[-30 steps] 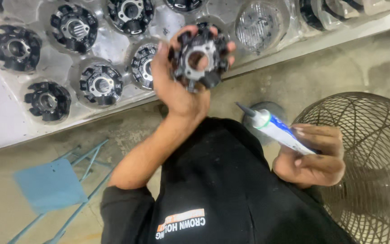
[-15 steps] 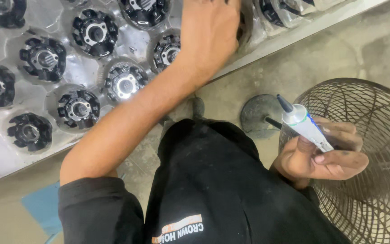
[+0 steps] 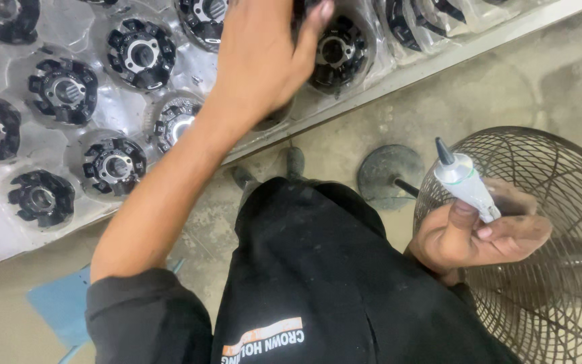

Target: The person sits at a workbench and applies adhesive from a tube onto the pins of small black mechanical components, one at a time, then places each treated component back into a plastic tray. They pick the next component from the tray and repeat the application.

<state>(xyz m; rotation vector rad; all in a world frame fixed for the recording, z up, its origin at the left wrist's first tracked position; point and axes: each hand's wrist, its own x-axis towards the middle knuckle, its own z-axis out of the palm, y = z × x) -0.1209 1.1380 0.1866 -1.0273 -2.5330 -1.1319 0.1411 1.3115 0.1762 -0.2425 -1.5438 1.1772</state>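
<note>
Far left: black toothed round parts (image 3: 114,166) sit hub-up in a clear plastic tray (image 3: 8,222), one per pocket, so none knock together. Left hand (image 3: 264,61) reaches over the tray, fingers draped on a part in its pocket (image 3: 337,52); can't tell if gripped. Right hand (image 3: 476,236) is clenched round a white tube (image 3: 467,182), by a wire fan guard (image 3: 560,269); long axis steep, dark nozzle up and slightly left, thumb bracing it.

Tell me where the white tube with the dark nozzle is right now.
In the head view the white tube sits at the right, held nozzle-up in the right hand, in front of the wire fan guard and beside the round fan base.
</note>
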